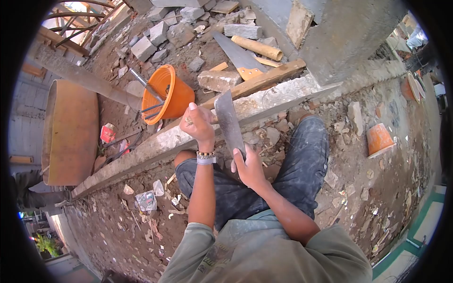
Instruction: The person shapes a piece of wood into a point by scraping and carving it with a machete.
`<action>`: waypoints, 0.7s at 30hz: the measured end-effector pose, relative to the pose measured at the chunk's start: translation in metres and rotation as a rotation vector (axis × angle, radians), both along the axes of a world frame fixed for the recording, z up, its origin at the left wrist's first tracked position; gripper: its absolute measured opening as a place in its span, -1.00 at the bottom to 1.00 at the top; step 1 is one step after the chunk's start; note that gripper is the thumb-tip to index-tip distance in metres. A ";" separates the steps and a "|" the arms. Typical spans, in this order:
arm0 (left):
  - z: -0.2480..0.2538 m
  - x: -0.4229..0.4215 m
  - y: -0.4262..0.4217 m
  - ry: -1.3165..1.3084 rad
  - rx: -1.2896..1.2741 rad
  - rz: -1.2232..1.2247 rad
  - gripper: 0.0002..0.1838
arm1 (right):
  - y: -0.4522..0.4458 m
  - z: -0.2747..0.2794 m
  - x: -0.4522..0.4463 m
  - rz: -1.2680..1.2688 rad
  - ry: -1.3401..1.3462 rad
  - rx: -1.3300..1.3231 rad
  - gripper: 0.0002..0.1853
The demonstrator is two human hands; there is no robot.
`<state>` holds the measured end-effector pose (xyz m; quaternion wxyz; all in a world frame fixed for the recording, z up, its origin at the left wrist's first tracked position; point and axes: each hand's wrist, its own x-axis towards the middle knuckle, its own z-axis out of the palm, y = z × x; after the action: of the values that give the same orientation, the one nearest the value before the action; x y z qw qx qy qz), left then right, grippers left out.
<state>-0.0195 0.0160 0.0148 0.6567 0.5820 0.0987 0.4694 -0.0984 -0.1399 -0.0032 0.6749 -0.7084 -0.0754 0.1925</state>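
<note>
A machete (229, 118) with a broad, dull grey blade stands upright in front of my knees, its slanted tip pointing away from me. My right hand (249, 169) is closed round its lower end, which the fingers hide. My left hand (199, 125), with a bracelet and a pale band at the wrist, is a closed fist just left of the blade, thumb up. What that fist holds, if anything, I cannot make out. Just beyond it stands an orange bucket (177, 94) with metal rods or tool handles in it.
A concrete beam (163, 141) runs diagonally before me, with a wooden plank (264, 80) along it. Beyond lie a handsaw (238, 55), a bamboo piece (257, 47) and broken blocks (158, 33). A rusty drum (71, 132) stands left. Another orange bucket (379, 139) lies right on rubble-strewn soil.
</note>
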 end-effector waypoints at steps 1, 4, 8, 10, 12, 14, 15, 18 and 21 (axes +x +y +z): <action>0.001 0.001 -0.001 -0.002 0.009 0.005 -0.47 | 0.000 -0.001 -0.004 -0.006 0.001 -0.006 -0.74; 0.001 0.002 -0.003 0.027 0.002 -0.007 -0.47 | 0.000 -0.003 -0.013 -0.017 0.010 -0.015 -0.75; 0.005 0.001 -0.007 0.032 -0.007 -0.065 -0.46 | 0.007 0.002 -0.011 -0.036 0.026 -0.033 -0.74; 0.005 -0.003 -0.005 0.040 0.015 -0.069 -0.46 | 0.015 0.001 0.001 -0.041 0.013 -0.048 -0.74; 0.002 -0.005 0.005 -0.019 -0.028 -0.082 -0.47 | 0.025 -0.001 0.019 -0.035 -0.017 -0.044 -0.74; -0.002 -0.007 0.009 -0.064 -0.062 -0.091 -0.47 | 0.027 0.003 0.020 -0.015 0.055 0.071 -0.75; -0.002 -0.008 0.009 -0.078 -0.076 -0.093 -0.47 | 0.027 0.005 0.020 -0.004 0.092 0.126 -0.75; -0.001 -0.005 0.004 -0.050 -0.050 -0.006 -0.46 | 0.016 0.003 0.006 0.000 0.010 0.014 -0.75; 0.005 0.001 -0.002 0.008 -0.023 0.026 -0.46 | 0.004 0.004 -0.014 0.031 0.067 0.039 -0.74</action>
<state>-0.0186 0.0144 0.0193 0.6568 0.5749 0.1143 0.4743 -0.1124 -0.1359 0.0007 0.6877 -0.6870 -0.0673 0.2249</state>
